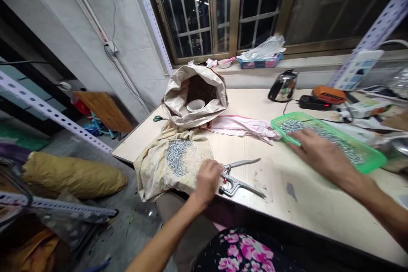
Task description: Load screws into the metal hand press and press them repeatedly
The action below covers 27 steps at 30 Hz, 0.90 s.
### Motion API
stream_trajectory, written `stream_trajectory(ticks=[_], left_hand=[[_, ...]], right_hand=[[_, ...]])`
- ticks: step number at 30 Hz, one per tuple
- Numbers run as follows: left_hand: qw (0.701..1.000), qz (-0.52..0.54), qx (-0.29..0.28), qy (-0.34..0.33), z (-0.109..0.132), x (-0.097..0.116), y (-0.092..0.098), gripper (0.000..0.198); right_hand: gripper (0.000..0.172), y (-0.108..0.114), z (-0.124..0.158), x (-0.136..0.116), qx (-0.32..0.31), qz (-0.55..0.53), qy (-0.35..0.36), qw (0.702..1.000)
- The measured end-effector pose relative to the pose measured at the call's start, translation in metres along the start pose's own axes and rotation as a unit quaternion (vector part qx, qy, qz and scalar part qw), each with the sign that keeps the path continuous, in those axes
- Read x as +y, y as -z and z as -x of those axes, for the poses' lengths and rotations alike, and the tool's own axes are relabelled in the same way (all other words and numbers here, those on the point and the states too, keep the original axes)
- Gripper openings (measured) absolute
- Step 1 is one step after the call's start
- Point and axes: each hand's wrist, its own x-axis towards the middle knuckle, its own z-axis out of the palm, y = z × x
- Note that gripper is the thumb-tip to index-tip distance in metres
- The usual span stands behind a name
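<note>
My left hand (pixel 208 182) is closed in a fist at the right edge of a stained beige cloth (pixel 153 178); what its fingers hold, if anything, is hidden. A pile of small silvery metal pieces (pixel 178 157) lies on that cloth. Just right of the fist, a pair of grey-handled pruning shears (pixel 239 186) rests on the table. My right hand (pixel 318 151), slightly blurred, is over the near rim of a green plastic tray (pixel 374 161), with thumb and fingers apart. More small metal pieces (pixel 346 146) fill the tray.
An open sack (pixel 174 93) with a white bowl (pixel 195 105) inside stands behind the cloth. Nearby lie green-handled scissors (pixel 158 118) and a pink-white cloth (pixel 242 126). A kettle (pixel 283 86) and an orange battery pack (pixel 328 93) sit at the back.
</note>
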Motion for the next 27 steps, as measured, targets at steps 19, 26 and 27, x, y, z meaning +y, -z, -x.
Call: stream_trajectory(ticks=[19,26,27], left_hand=[[0.915,-0.254,-0.301,0.084,-0.034,-0.119,0.033,0.024],[0.917,-0.197,-0.305,0.163,-0.055,-0.124,0.025,0.021],[0.917,-0.194,-0.306,0.167,-0.058,-0.124,0.025,0.02]], right_hand=[[0.012,-0.095,0.063,-0.113,-0.18,-0.195,0.115,0.957],[0.014,-0.091,0.063,-0.115,-0.153,-0.169,0.108,0.968],[0.014,-0.09,0.063,-0.116,-0.153,-0.168,0.11,0.967]])
